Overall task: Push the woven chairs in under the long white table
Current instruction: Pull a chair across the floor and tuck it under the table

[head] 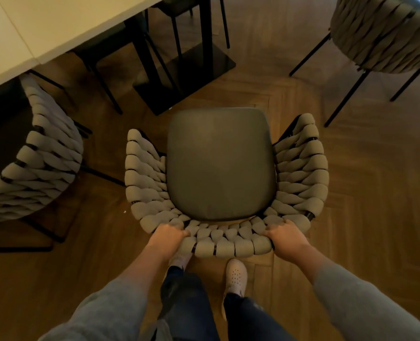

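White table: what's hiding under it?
Under the white table stand its flat black base, some thin black chair legs, and one woven chair on the left, pushed partly in. The table hides that chair's front and anything further in.

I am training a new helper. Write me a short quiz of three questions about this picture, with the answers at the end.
1. True or false: the left hand and the right hand both hold the backrest of the middle woven chair.
2. Which chair already stands partly under the white table? A. the left chair B. the middle one C. the right chair
3. Fill in: ____ woven chairs are in view.

Key: 1 true; 2 A; 3 three.
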`<state>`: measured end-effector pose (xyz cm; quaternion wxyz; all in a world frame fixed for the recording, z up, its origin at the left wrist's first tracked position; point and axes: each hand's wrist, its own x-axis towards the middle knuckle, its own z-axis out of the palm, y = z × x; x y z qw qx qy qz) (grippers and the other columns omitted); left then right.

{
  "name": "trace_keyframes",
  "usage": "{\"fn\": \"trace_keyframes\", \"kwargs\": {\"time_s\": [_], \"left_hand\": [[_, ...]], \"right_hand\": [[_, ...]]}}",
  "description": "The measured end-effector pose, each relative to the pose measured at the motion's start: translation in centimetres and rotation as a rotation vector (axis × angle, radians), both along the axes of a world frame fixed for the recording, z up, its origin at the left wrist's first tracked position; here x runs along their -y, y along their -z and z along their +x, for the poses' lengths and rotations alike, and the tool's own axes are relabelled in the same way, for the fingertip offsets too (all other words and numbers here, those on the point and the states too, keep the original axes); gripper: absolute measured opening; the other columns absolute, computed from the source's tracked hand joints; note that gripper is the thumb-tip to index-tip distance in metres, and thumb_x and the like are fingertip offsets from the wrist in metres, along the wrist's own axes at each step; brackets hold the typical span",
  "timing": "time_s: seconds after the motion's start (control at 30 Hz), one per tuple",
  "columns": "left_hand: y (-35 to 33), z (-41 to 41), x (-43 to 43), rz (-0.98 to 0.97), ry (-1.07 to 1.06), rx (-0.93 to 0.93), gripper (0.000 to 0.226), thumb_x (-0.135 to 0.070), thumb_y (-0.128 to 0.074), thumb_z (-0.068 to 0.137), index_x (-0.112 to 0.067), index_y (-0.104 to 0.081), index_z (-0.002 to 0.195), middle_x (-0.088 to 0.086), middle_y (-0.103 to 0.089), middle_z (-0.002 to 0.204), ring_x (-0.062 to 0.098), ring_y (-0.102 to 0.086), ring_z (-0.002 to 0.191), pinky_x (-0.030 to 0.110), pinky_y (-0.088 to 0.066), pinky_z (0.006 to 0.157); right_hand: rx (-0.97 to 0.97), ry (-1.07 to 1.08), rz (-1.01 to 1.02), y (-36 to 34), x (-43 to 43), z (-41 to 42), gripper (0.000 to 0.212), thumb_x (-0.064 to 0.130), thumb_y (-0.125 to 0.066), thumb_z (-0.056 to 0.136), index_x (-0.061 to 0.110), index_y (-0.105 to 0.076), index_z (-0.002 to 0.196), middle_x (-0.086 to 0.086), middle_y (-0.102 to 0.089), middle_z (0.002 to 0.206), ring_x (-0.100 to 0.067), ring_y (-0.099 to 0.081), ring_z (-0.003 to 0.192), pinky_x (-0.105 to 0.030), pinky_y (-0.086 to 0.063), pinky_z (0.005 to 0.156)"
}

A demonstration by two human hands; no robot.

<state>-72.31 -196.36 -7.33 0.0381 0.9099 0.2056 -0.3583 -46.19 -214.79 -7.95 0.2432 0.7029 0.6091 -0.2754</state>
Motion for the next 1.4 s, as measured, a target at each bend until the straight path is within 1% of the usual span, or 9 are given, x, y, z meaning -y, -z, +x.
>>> {"fn": "trace_keyframes", "kwargs": {"time_s": [0.2, 0.4, 0.6, 0.8, 0.93, 1.03, 1.23, 1.33, 1.4], "left_hand": [[0.4, 0.3, 1.1, -0.067, -0.150, 0.037, 0.047, -0.022, -0.051, 0.096, -0.032, -0.042, 0.141, 0.001, -0.052, 0.135, 0.021, -0.054, 0.118, 0.035, -0.043, 0.099], [0.1, 2.9, -4.7, -0.065, -0.227, 0.048, 0.047, -0.024, -0.050, 0.098, -0.031, -0.040, 0.143, 0.003, -0.049, 0.139, 0.023, -0.052, 0.123, 0.036, -0.044, 0.097], [0.5, 4.6, -11.3, -0.105, -0.305, 0.067, 0.042, -0.026, -0.046, 0.100, -0.029, -0.042, 0.142, 0.003, -0.053, 0.134, 0.023, -0.054, 0.118, 0.037, -0.046, 0.095], [-0.1, 5.6, -19.1, -0.117, -0.337, 0.054, 0.047, -0.026, -0.051, 0.098, -0.029, -0.040, 0.144, 0.004, -0.053, 0.133, 0.025, -0.054, 0.118, 0.038, -0.045, 0.093], [-0.2, 6.1, -24.1, -0.114, -0.345, 0.028, 0.052, -0.022, -0.052, 0.097, -0.030, -0.037, 0.146, 0.004, -0.051, 0.136, 0.026, -0.053, 0.119, 0.038, -0.045, 0.094], [-0.4, 6.5, -27.3, -0.102, -0.348, 0.042, 0.050, -0.023, -0.051, 0.097, -0.030, -0.038, 0.145, 0.004, -0.050, 0.137, 0.025, -0.053, 0.119, 0.039, -0.046, 0.095], [0.0, 7.1, -32.2, -0.078, -0.370, 0.041, 0.046, -0.023, -0.051, 0.096, -0.030, -0.044, 0.141, 0.004, -0.055, 0.131, 0.024, -0.056, 0.114, 0.036, -0.047, 0.085], [0.3, 7.5, -33.6, -0.067, -0.398, 0.044, 0.047, -0.020, -0.052, 0.096, -0.028, -0.043, 0.142, 0.004, -0.054, 0.131, 0.024, -0.056, 0.115, 0.035, -0.047, 0.086], [0.4, 7.4, -34.1, -0.053, -0.405, 0.052, 0.046, -0.019, -0.052, 0.096, -0.027, -0.045, 0.141, 0.003, -0.053, 0.134, 0.024, -0.054, 0.118, 0.035, -0.046, 0.092]], "right_hand": [[0.017, -0.112, -0.014, -0.1, -2.7, 3.0, 0.040, 0.014, -0.047, 0.095, 0.029, -0.054, 0.132, 0.004, -0.057, 0.130, -0.018, -0.050, 0.124, -0.040, -0.024, 0.115], [0.074, -0.148, -0.002, -0.3, -11.5, 6.3, 0.038, 0.021, -0.048, 0.097, 0.031, -0.054, 0.133, 0.003, -0.055, 0.134, -0.020, -0.044, 0.130, -0.041, -0.020, 0.118], [0.079, -0.234, -0.034, -0.2, -21.2, 9.2, 0.040, 0.022, -0.052, 0.096, 0.036, -0.053, 0.134, 0.004, -0.053, 0.137, -0.020, -0.043, 0.133, -0.045, -0.019, 0.119], [0.102, -0.278, -0.037, -0.3, -30.5, 10.4, 0.039, 0.022, -0.049, 0.096, 0.036, -0.056, 0.132, 0.005, -0.058, 0.130, -0.020, -0.047, 0.127, -0.042, -0.020, 0.117], [0.093, -0.289, -0.017, -0.2, -35.3, 10.7, 0.042, 0.021, -0.049, 0.095, 0.039, -0.054, 0.134, 0.006, -0.057, 0.131, -0.019, -0.046, 0.128, -0.043, -0.020, 0.118], [0.088, -0.311, -0.015, -0.1, -38.6, 11.1, 0.040, 0.024, -0.047, 0.096, 0.039, -0.054, 0.133, 0.006, -0.056, 0.132, -0.018, -0.047, 0.126, -0.040, -0.025, 0.115], [0.090, -0.339, -0.009, 0.2, -43.3, 12.1, 0.033, 0.026, -0.046, 0.095, 0.036, -0.061, 0.122, 0.006, -0.060, 0.123, -0.016, -0.054, 0.115, -0.037, -0.031, 0.108], [0.068, -0.324, -0.007, 0.3, -44.9, 12.5, 0.032, 0.026, -0.046, 0.094, 0.035, -0.061, 0.121, 0.006, -0.060, 0.122, -0.016, -0.053, 0.115, -0.035, -0.033, 0.106], [0.041, -0.308, -0.012, 0.2, -45.5, 12.4, 0.030, 0.024, -0.046, 0.094, 0.034, -0.063, 0.117, 0.005, -0.062, 0.117, -0.016, -0.055, 0.110, -0.033, -0.035, 0.102]]}}
